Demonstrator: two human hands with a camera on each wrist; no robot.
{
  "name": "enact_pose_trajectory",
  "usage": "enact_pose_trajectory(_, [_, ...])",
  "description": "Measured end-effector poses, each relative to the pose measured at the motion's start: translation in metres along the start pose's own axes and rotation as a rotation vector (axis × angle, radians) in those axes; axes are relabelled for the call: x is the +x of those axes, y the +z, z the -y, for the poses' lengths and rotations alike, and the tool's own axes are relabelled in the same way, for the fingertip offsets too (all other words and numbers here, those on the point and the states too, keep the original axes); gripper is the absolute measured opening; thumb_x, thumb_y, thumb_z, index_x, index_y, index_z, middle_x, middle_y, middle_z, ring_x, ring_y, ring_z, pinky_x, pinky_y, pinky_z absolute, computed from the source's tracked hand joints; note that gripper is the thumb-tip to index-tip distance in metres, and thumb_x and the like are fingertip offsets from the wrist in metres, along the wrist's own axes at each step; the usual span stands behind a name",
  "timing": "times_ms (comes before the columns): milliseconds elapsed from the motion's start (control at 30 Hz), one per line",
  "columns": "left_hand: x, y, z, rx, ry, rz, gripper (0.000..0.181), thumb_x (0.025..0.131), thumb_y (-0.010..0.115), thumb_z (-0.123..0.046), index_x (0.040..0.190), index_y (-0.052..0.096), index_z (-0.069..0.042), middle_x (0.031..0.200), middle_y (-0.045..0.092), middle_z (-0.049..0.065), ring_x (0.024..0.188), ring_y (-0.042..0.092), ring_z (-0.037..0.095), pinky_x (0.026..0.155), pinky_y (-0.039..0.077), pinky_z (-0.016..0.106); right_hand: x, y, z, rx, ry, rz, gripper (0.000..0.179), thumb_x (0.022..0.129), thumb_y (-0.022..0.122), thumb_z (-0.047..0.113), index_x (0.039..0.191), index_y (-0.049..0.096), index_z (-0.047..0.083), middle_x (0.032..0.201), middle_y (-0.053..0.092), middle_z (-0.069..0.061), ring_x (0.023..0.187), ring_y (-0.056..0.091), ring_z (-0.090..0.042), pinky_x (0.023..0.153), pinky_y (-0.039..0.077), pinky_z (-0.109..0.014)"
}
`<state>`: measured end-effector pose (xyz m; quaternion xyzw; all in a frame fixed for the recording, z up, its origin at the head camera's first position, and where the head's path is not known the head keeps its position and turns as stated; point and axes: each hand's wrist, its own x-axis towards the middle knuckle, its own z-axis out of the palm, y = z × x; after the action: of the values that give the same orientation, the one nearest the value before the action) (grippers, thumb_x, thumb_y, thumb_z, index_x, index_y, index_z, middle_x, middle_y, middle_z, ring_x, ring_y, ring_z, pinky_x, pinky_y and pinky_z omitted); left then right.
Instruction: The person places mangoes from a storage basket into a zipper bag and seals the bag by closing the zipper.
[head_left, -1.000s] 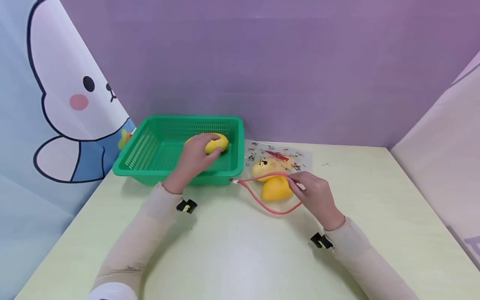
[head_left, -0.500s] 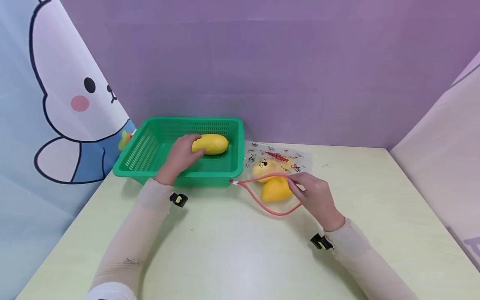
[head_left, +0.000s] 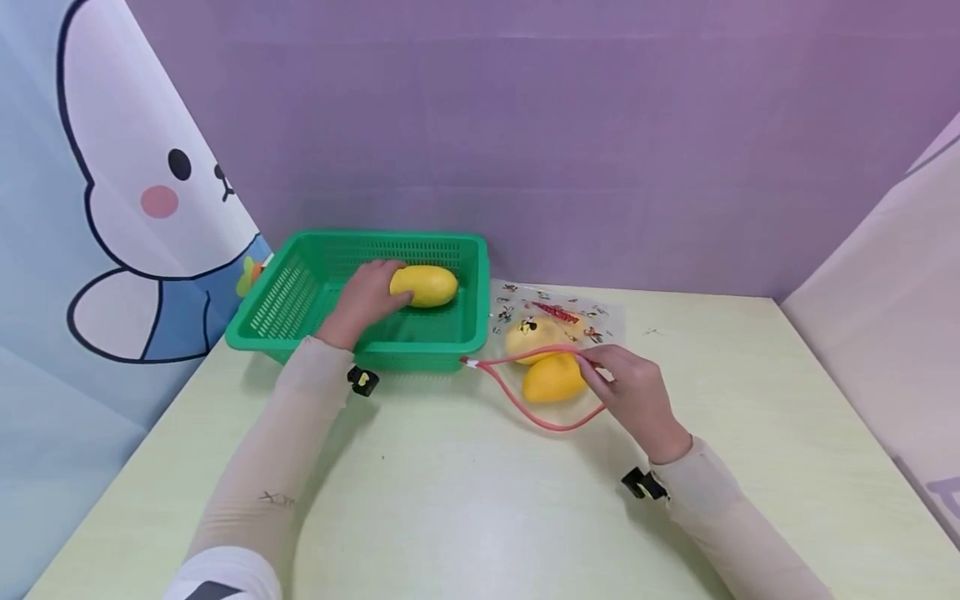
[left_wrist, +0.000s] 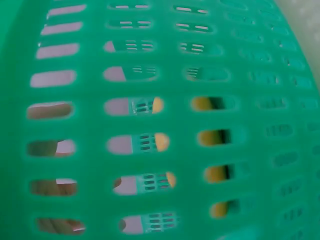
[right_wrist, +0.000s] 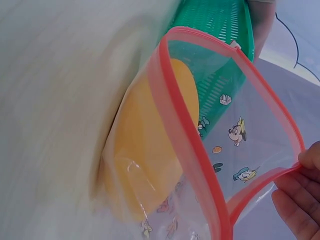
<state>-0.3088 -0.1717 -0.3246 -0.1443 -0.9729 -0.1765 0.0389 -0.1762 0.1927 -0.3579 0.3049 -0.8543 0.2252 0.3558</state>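
Note:
A yellow mango (head_left: 429,286) lies in the green plastic basket (head_left: 315,343). My left hand (head_left: 363,300) reaches over the front rim, with fingers and thumb on either side of the mango's left end. In the left wrist view the slotted basket wall (left_wrist: 90,120) hides most of that hand, and bits of yellow show through. My right hand (head_left: 628,392) pinches the pink edge of a clear zip bag (right_wrist: 190,145) printed with cartoon figures, holding its mouth apart. Inside the bag lie two mangoes (head_left: 553,377), seen in the head view.
The basket stands at the back left of the pale table (head_left: 465,500), close to the purple backdrop (head_left: 562,150). The bag lies just right of it, its zip end near the basket's front right corner. A cartoon-printed curtain (head_left: 120,192) hangs at the left.
My left hand drew back leftward from over the mango, uncovering more of it, then shifted slightly right against its left end. My right hand and the bag have stayed in place.

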Motion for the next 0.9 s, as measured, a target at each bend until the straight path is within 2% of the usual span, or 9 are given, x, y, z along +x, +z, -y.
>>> enact_pose_trajectory(100, [-0.001, -0.008, -0.002, -0.002, 0.006, 0.060, 0.058, 0.091, 0.060, -0.029, 0.137, 0.043, 0.001, 0.137, 0.045, 0.024, 0.126, 0.038, 0.044, 0.102, 0.034, 0.056, 0.001, 0.000, 0.000, -0.002, -0.002, -0.001, 0.018, 0.071, 0.079, 0.001, 0.087, 0.070, -0.001, 0.080, 0.071, -0.010, 0.069, 0.068, -0.020, 0.056, 0.055, -0.027])
enact_pose_trajectory(267, [-0.008, -0.028, -0.012, -0.026, 0.044, 0.205, 0.058, 0.094, 0.056, -0.030, 0.140, 0.040, 0.001, 0.142, 0.040, 0.023, 0.131, 0.035, 0.041, 0.105, 0.031, 0.054, 0.002, -0.001, 0.001, -0.004, -0.010, -0.007, 0.018, 0.071, 0.079, 0.000, 0.086, 0.070, -0.001, 0.080, 0.070, -0.011, 0.069, 0.068, -0.021, 0.054, 0.054, -0.027])
enact_pose_trajectory(367, [-0.010, -0.042, -0.021, -0.021, 0.079, 0.252, 0.058, 0.093, 0.057, -0.029, 0.140, 0.039, 0.002, 0.143, 0.040, 0.022, 0.132, 0.034, 0.039, 0.106, 0.031, 0.053, 0.002, -0.001, 0.002, -0.004, -0.011, -0.010, 0.020, 0.070, 0.080, -0.001, 0.087, 0.070, -0.002, 0.080, 0.070, -0.011, 0.069, 0.068, -0.021, 0.054, 0.054, -0.027])
enact_pose_trajectory(500, [-0.005, -0.059, -0.027, -0.004, 0.114, 0.279, 0.058, 0.094, 0.057, -0.029, 0.141, 0.039, 0.000, 0.144, 0.039, 0.020, 0.132, 0.034, 0.038, 0.106, 0.031, 0.052, -0.001, -0.001, 0.003, -0.002, -0.011, -0.010, 0.022, 0.068, 0.081, -0.001, 0.087, 0.069, -0.001, 0.080, 0.070, -0.011, 0.069, 0.068, -0.021, 0.055, 0.054, -0.027])
enact_pose_trajectory(633, [0.008, -0.069, -0.022, -0.066, 0.105, 0.282, 0.056, 0.095, 0.055, -0.029, 0.142, 0.038, -0.004, 0.145, 0.038, 0.017, 0.133, 0.034, 0.036, 0.105, 0.032, 0.052, 0.000, 0.000, 0.002, -0.003, -0.014, -0.015, 0.022, 0.068, 0.081, -0.001, 0.087, 0.070, -0.001, 0.080, 0.070, -0.010, 0.069, 0.068, -0.021, 0.055, 0.054, -0.027])
enact_pose_trajectory(733, [0.020, -0.071, -0.017, -0.116, 0.097, 0.276, 0.056, 0.096, 0.053, -0.030, 0.143, 0.037, -0.005, 0.145, 0.039, 0.016, 0.132, 0.035, 0.034, 0.104, 0.033, 0.053, 0.000, 0.000, 0.000, -0.004, -0.021, -0.016, 0.022, 0.069, 0.080, -0.001, 0.087, 0.070, -0.001, 0.080, 0.070, -0.011, 0.069, 0.068, -0.021, 0.055, 0.054, -0.028])
enact_pose_trajectory(900, [0.041, -0.066, -0.014, -0.165, 0.082, 0.283, 0.056, 0.096, 0.052, -0.032, 0.143, 0.037, -0.007, 0.144, 0.040, 0.016, 0.131, 0.037, 0.035, 0.103, 0.034, 0.052, 0.000, -0.002, -0.003, -0.005, -0.033, -0.021, 0.021, 0.070, 0.080, -0.001, 0.088, 0.070, -0.002, 0.080, 0.070, -0.011, 0.069, 0.068, -0.021, 0.055, 0.054, -0.028])
